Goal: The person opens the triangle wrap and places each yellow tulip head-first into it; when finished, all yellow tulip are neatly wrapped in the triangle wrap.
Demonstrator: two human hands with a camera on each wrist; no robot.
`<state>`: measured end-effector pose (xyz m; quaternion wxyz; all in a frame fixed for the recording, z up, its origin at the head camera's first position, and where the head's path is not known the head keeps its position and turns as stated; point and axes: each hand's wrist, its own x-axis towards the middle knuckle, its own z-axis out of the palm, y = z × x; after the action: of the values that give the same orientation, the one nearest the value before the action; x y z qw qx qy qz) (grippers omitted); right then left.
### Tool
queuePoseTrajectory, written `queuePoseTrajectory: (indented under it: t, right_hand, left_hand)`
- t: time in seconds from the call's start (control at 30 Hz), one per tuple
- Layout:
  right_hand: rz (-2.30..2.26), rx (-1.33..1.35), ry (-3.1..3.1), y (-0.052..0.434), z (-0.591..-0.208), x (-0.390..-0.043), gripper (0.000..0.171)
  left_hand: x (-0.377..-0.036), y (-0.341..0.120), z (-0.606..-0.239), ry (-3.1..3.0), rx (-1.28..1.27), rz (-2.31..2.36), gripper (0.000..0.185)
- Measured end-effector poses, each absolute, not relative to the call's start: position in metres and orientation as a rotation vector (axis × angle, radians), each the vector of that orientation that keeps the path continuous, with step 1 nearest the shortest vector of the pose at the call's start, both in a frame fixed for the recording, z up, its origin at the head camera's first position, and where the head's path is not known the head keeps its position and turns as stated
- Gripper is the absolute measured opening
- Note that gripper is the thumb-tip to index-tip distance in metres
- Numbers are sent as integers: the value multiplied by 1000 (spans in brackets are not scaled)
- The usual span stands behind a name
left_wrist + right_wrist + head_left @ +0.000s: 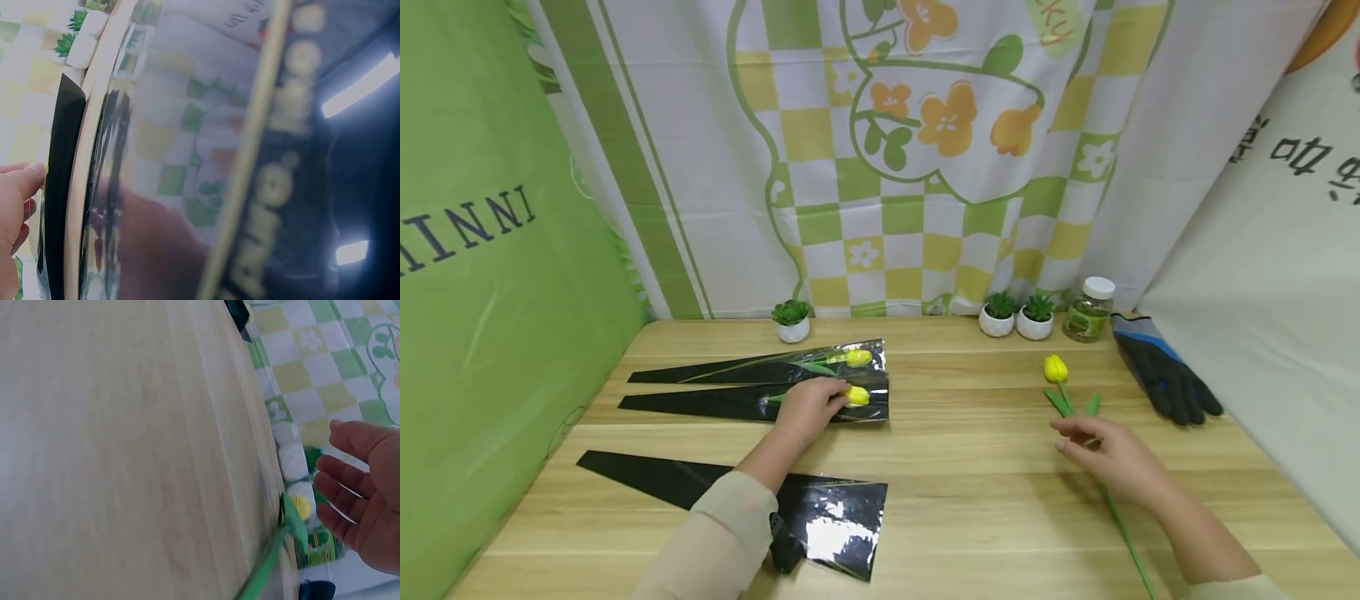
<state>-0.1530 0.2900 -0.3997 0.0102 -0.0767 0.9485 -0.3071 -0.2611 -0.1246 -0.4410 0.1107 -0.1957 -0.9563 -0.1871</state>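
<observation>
Loose yellow artificial tulip with green stem (1078,417): lies lengthwise toward the bench's (970,500) near edge, under the right hand (1108,454), fingers relaxed. Left hand (808,408), fingers relaxed, rests on black-sleeved tulip (820,398) toward the far left.

Wooden table (970,500); green wall (490,333); checkered floral curtain (925,167)

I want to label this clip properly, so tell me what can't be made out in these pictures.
- Head view: left hand covers part of the sleeved tulip.
- Head view: right hand covers the loose tulip's stem; touching or hovering, unclear.
- Head view: jar label too small.
- Left wrist view: glare blurs the black sleeve.
</observation>
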Motion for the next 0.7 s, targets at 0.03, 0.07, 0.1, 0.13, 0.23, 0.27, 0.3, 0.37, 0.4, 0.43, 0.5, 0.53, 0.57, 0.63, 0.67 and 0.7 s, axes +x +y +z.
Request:
queuePoseTrajectory:
  t: [0.03,0.07,0.1,0.13,0.23,0.27,0.3,0.37,0.4,0.43,0.5,0.53,0.57,0.63,0.67,0.7]
  right_hand:
    - [-945,-217,2967,294,-400,-151,37]
    - [-936,-207,2974,298,-401,-149,38]
    - [-923,-197,2984,301,-401,-147,37]
    - [-909,-183,2991,305,-402,-146,37]
    - [-884,-154,2981,315,-406,-142,37]
    - [-876,-148,2979,318,-407,-141,37]
    - [-866,-135,2978,320,-408,-139,37]
    - [-859,-114,2964,325,-410,-137,39]
    - [-854,-98,2961,328,-411,-136,40]
    - [-842,-77,2962,330,-412,-136,41]
    - [-822,-43,2949,333,-414,-134,45]
    - [-811,-31,2937,335,-415,-133,47]
    - [-804,-15,2923,336,-416,-133,49]
    - [-784,6,2901,337,-417,-131,54]
    - [-777,11,2894,338,-418,-130,56]
    - [-768,16,2889,337,-418,-130,58]
  left_hand:
    - [-262,-125,-441,-2817,-568,-549,24]
    - [-263,-125,-441,-2817,-568,-540,25]
    - [-264,-126,-442,-2814,-569,-533,25]
    - [-265,-126,-442,-2811,-569,-528,24]
    - [-267,-126,-442,-2808,-571,-523,24]
    - [-267,-126,-442,-2805,-573,-522,24]
    - [-267,-127,-442,-2803,-571,-525,24]
    - [-268,-127,-442,-2805,-564,-534,24]
    - [-268,-127,-442,-2808,-559,-539,24]
    - [-268,-128,-442,-2809,-556,-543,24]
    - [-269,-128,-442,-2813,-552,-543,24]
    - [-269,-128,-442,-2814,-551,-547,24]
    - [-269,-128,-442,-2816,-552,-551,24]
    - [-268,-128,-442,-2817,-559,-563,24]
    - [-268,-128,-442,-2815,-563,-565,25]
    - [-268,-128,-441,-2813,-567,-568,25]
